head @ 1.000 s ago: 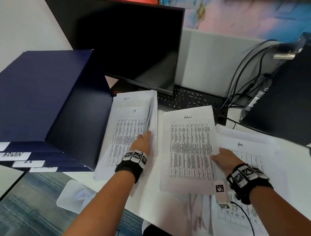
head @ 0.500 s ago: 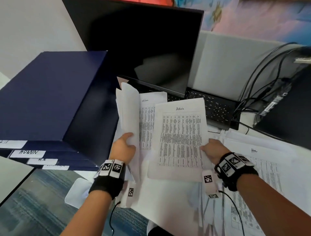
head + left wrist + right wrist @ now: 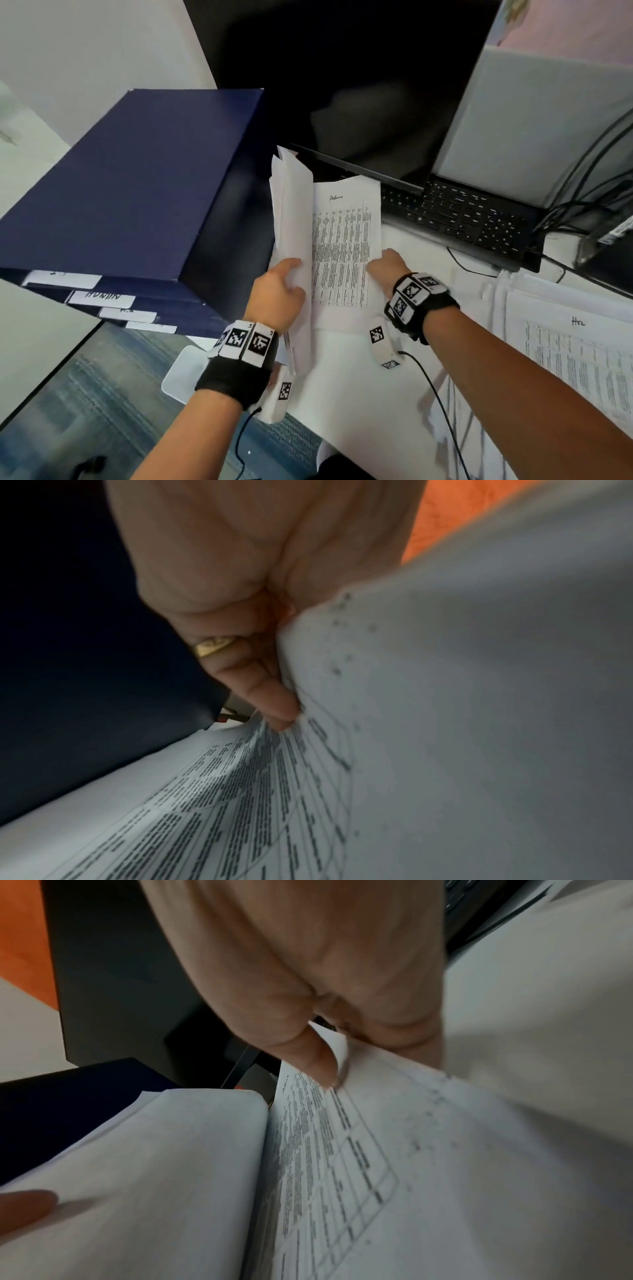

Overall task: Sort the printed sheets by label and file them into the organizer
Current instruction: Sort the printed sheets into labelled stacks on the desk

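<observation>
My left hand point(image 3: 278, 294) grips a lifted bundle of sheets point(image 3: 293, 219), held on edge beside the dark blue organizer point(image 3: 113, 185); in the left wrist view its fingers point(image 3: 263, 693) curl round the paper point(image 3: 445, 696). My right hand point(image 3: 387, 270) pinches the right edge of a printed sheet labelled "Admin" point(image 3: 346, 240), which lies just right of the bundle. Thumb and fingers point(image 3: 308, 1056) clamp that sheet point(image 3: 342, 1150) in the right wrist view. The organizer's drawers carry white labels point(image 3: 99, 298), one reading "ADMIN".
A dark monitor point(image 3: 359, 85) and black keyboard point(image 3: 462, 212) stand behind the papers. More sheets, one labelled "HR" point(image 3: 575, 342), lie at the right, with cables point(image 3: 589, 192) beyond. White paper point(image 3: 359, 394) covers the desk near me.
The left hand lifted the left pile from flat to on edge. The right hand brought the Admin sheet leftward, up against that bundle. The view shifted closer to the organizer.
</observation>
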`<action>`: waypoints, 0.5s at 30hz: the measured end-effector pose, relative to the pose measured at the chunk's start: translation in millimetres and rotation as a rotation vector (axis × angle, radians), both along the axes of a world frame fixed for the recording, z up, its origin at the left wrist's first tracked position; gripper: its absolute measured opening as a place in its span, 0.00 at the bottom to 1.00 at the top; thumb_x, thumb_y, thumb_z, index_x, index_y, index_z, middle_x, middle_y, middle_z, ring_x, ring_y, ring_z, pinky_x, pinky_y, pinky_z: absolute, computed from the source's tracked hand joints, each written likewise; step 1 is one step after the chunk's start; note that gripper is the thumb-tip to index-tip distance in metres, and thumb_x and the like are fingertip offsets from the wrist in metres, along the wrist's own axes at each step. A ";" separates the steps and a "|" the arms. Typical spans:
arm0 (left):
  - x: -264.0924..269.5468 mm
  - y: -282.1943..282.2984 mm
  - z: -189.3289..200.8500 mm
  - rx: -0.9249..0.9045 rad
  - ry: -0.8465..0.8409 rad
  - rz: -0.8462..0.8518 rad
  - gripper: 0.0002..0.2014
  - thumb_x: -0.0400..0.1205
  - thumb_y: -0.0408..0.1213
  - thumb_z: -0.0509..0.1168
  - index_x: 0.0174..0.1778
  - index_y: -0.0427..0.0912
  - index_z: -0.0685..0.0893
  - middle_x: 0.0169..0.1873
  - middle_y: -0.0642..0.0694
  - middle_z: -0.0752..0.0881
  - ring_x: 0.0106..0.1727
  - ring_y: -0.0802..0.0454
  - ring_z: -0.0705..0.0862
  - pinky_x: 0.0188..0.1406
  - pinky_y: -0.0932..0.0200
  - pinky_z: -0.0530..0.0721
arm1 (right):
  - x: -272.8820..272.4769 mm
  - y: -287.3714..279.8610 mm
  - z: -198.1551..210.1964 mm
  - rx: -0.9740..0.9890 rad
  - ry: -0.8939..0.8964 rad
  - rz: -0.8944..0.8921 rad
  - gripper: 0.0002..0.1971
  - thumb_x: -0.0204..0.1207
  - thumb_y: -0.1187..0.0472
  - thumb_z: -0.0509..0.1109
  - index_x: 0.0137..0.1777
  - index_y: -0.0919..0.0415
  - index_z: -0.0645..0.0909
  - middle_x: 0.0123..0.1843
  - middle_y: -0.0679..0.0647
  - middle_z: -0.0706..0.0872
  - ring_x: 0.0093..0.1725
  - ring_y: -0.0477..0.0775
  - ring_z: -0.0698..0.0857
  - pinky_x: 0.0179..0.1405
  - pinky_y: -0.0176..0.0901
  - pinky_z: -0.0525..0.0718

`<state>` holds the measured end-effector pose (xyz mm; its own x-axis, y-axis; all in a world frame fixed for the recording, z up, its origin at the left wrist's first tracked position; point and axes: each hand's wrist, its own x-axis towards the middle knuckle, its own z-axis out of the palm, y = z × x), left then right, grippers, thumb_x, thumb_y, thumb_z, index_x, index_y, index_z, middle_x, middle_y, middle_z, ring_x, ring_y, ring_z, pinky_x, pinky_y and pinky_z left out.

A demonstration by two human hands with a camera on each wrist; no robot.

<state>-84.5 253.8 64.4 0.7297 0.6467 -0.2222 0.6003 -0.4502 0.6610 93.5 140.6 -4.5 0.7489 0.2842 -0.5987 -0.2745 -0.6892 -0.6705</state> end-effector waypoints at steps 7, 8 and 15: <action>7.0 -3.1 -11.8 -0.042 0.027 -0.039 0.26 0.77 0.28 0.59 0.71 0.52 0.76 0.38 0.46 0.82 0.25 0.60 0.75 0.38 0.63 0.79 | -2.2 -17.6 -11.5 -0.103 -0.125 0.086 0.07 0.76 0.65 0.66 0.38 0.56 0.74 0.61 0.67 0.84 0.60 0.64 0.84 0.58 0.51 0.85; 8.7 -5.1 -12.4 -0.046 0.027 -0.054 0.26 0.77 0.28 0.59 0.71 0.51 0.75 0.40 0.43 0.83 0.26 0.60 0.76 0.39 0.63 0.79 | -2.7 -15.1 -11.0 -0.059 -0.132 0.070 0.06 0.75 0.65 0.68 0.40 0.55 0.75 0.61 0.68 0.85 0.61 0.66 0.84 0.61 0.54 0.84; 23.5 -22.7 -21.0 -0.031 0.095 -0.160 0.26 0.78 0.29 0.59 0.73 0.51 0.73 0.58 0.37 0.85 0.54 0.37 0.85 0.56 0.53 0.84 | -12.3 -26.8 -5.1 0.155 -0.031 -0.077 0.15 0.74 0.75 0.68 0.35 0.54 0.74 0.45 0.67 0.86 0.41 0.64 0.88 0.44 0.53 0.91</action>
